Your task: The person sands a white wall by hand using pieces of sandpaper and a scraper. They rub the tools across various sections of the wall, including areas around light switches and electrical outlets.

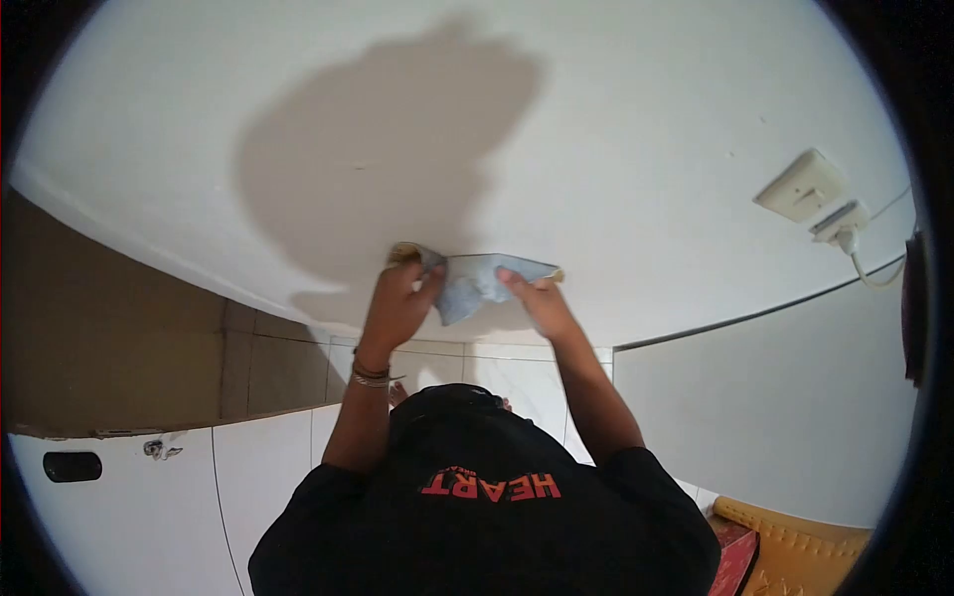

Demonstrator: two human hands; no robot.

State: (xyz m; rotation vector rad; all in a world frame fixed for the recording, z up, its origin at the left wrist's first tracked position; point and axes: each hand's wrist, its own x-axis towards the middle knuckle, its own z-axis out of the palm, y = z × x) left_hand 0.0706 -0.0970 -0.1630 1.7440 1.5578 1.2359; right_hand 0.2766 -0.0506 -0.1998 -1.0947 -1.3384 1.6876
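Note:
A light blue-grey piece of thin, crumpled sheet or cloth (pixel 467 288) with yellowish-brown corners is stretched between my two hands, close in front of the white wall. My left hand (pixel 402 298) is closed on its left part, fingers curled in and thumb pressed on the near side. At its right part, my right hand (pixel 537 298) pinches it with the thumb on top, the other fingers mostly hidden behind. The middle of the piece sags in folds, and one corner hangs down beside my left thumb. Its exact material I cannot tell.
My shadow falls on the white wall (pixel 616 149). At the right are a switch plate (pixel 805 186) and a plugged-in white cord (pixel 863 263). A brown panel (pixel 109 318) and white cabinet doors (pixel 119 517) stand left. A yellow padded seat (pixel 805 546) is at lower right.

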